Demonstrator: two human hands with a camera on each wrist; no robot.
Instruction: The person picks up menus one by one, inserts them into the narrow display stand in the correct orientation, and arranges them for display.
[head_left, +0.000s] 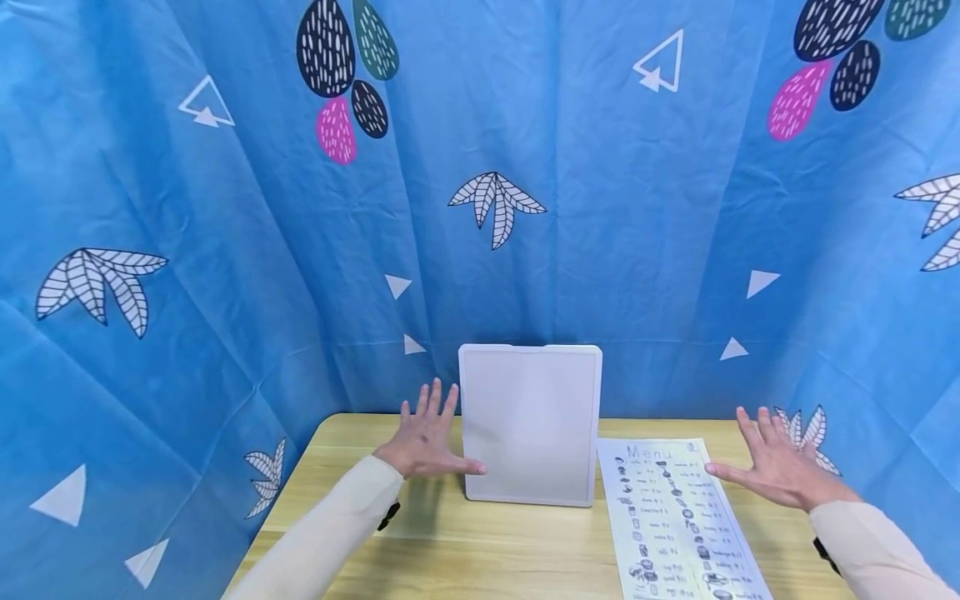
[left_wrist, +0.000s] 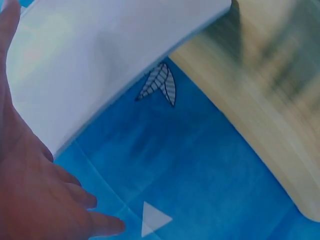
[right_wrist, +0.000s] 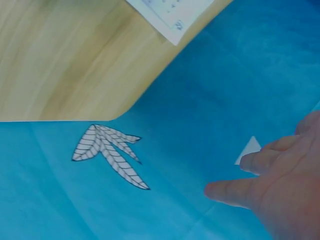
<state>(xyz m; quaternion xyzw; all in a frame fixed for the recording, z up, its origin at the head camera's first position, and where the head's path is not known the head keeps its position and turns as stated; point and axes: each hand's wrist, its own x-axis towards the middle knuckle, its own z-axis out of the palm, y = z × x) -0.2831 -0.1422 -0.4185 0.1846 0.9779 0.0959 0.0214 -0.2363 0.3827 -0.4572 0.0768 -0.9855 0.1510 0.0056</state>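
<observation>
A white rectangular board (head_left: 531, 425) with a raised rim stands upright near the table's back edge. My left hand (head_left: 426, 437) is spread beside its left side, fingers straight; the thumb overlaps the board in the head view, and I cannot tell whether it touches. To the right, a paper sheet headed "Menu" (head_left: 675, 517) lies on the table, with handwritten lines and small drawings. My right hand (head_left: 783, 467) is spread at the sheet's right side, holding nothing. In the left wrist view the board (left_wrist: 100, 60) fills the upper left beside the left hand (left_wrist: 40, 185). The right hand (right_wrist: 285, 175) shows against blue cloth.
The light wooden table (head_left: 510, 550) has rounded corners. Blue patterned cloth (head_left: 570, 250) hangs behind it and along both sides. Dark bands show at both wrists, below the pale sleeves (head_left: 337, 525).
</observation>
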